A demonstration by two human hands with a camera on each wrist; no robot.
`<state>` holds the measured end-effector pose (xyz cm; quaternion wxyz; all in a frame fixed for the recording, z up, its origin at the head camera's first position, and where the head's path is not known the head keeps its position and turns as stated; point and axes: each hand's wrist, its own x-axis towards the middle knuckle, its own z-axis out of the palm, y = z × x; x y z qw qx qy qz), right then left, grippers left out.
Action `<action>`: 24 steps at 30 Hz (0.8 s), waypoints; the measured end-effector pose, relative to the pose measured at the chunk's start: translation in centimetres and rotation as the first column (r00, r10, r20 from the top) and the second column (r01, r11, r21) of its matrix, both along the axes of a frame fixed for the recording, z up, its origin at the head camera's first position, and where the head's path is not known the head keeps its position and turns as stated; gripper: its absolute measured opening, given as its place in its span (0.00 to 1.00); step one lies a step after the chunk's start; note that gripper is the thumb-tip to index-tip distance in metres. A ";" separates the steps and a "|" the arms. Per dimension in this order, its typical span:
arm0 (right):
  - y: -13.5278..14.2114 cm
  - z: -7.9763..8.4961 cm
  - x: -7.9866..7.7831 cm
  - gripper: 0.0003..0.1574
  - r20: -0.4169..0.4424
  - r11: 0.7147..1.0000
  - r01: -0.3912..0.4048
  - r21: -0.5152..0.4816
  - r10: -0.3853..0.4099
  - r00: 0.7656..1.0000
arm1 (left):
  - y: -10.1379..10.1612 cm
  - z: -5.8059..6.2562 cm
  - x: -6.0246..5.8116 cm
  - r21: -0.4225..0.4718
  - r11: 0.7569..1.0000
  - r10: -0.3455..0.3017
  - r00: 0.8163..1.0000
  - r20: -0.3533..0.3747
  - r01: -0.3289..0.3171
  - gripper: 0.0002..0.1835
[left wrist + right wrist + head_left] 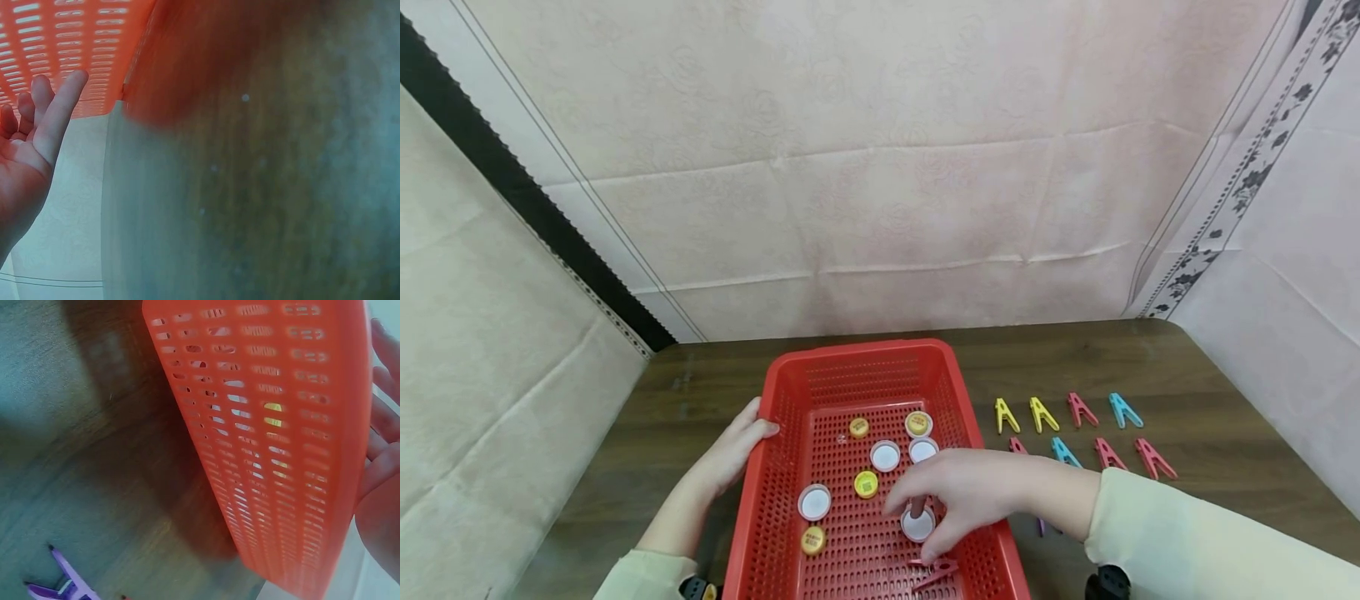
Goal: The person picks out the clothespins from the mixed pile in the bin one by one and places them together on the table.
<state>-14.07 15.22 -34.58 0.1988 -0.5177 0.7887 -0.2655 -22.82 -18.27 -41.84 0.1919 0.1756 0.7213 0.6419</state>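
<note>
A red perforated plastic basket (850, 348) stands on the wooden table. My left hand (737, 446) holds its left rim, with the thumb at the rim and the other fingers against the outer wall. Inside the basket, my right hand (958, 496) hovers with fingers bent and spread from the thumb, nothing visibly between them. Below those fingers lies a white round cap (917, 525). Close by the right thumb is a red clothespin (936, 573). Other caps lie on the basket floor: white ones (814, 502) and yellow ones (866, 484), one yellow cap (917, 423) resting on a white one.
Right of the basket, yellow (1006, 415), red (1155, 458) and blue clothespins (1125, 410) are laid out in rows on the table (1097, 358). A purple clothespin (65, 581) lies nearer the basket, partly hidden by my right arm. Pale cloth (880, 208) hangs behind and at both sides.
</note>
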 end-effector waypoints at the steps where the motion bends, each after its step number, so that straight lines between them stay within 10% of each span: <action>1: -0.2 0.1 0.0 0.28 -0.003 1.000 -0.006 0.016 0.006 1.000 | 0.0 0.0 0.0 -0.001 1.000 0.003 1.000 0.003 -0.003 0.21; 11: -3.0 1.0 -0.3 0.30 0.017 0.956 -0.092 0.279 0.091 0.996 | -0.2 0.1 0.1 -0.007 1.000 -0.014 1.000 0.004 0.014 0.22; 24: -4.8 -2.1 -0.6 0.35 0.052 0.865 -0.254 0.433 0.258 0.965 | -0.2 0.2 0.2 -0.002 1.000 -0.007 1.000 0.013 0.007 0.22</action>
